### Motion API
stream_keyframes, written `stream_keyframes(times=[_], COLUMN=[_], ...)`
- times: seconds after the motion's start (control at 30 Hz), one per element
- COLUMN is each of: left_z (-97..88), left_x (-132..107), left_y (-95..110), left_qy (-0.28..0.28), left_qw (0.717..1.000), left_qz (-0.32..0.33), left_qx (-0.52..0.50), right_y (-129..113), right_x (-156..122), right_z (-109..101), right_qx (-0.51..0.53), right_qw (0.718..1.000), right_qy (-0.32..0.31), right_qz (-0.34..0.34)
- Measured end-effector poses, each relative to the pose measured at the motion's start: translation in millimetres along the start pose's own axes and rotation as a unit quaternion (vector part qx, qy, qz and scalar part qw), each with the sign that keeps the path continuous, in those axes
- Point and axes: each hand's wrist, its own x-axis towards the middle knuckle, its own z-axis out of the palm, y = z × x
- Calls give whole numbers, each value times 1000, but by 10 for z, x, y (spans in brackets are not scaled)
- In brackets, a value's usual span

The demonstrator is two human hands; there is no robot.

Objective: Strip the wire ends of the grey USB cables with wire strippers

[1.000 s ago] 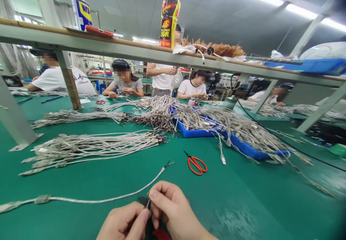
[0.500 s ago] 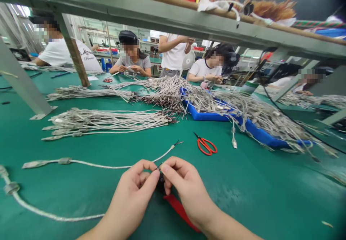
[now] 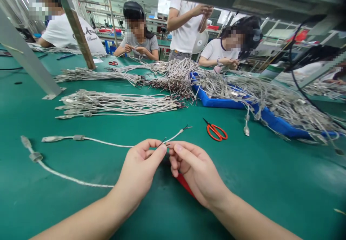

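My left hand (image 3: pixel 142 168) and my right hand (image 3: pixel 194 169) meet at the near middle of the green table (image 3: pixel 270 182). Both pinch the thin dark wire tips (image 3: pixel 163 141) of a grey braided cable (image 3: pixel 62 175), which trails left across the table to a connector. A red-handled tool (image 3: pixel 186 186) shows under my right palm. Just beyond my fingers lies a second grey cable (image 3: pixel 108 142) with stripped ends.
Red scissors (image 3: pixel 216 131) lie right of centre. Bundles of grey cables (image 3: pixel 116 103) sit behind, and more spill over blue trays (image 3: pixel 270 119). A metal shelf leg (image 3: pixel 29 66) stands at left. Several people work across the table.
The camera has tilted downward, so the overhead shelf has left the view. My hands have stayed together on the wire tips, and more of the held cable shows at left.
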Motion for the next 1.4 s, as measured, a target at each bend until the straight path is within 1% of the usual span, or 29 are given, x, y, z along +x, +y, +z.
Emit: stream_keyframes(times=[0.13, 0.33, 0.5, 0.73, 0.83, 0.97, 1.1, 1.4], left_z=[-14, 9, 41, 9, -4, 3, 13, 21], left_x=[16, 18, 2, -37, -49, -62, -51, 7], left_y=[-24, -31, -51, -120, -135, -113, -69, -38], left_qy=[3, -9, -13, -83, -94, -90, -82, -33], left_qw=[1000, 1000, 1000, 996, 993, 990, 987, 989], left_qz=[-9, -12, -6, 22, 30, 35, 45, 83], left_qx=[-5, -26, -1, 26, 59, 105, 129, 118], right_y=[-8, 0, -3, -107, -135, -163, -196, -198], right_x=[-18, -29, -10, 33, 45, 49, 40, 42], right_z=[-5, 2, 4, -62, -89, -110, -119, -126], right_qx=[-28, -67, -123, -158, -172, -178, -188, -201], right_qw=[1000, 997, 991, 986, 984, 983, 981, 978], right_qy=[2, 18, 42, 23, 14, 5, 1, -8], right_qz=[0, -19, -44, -56, -49, -42, -49, -53])
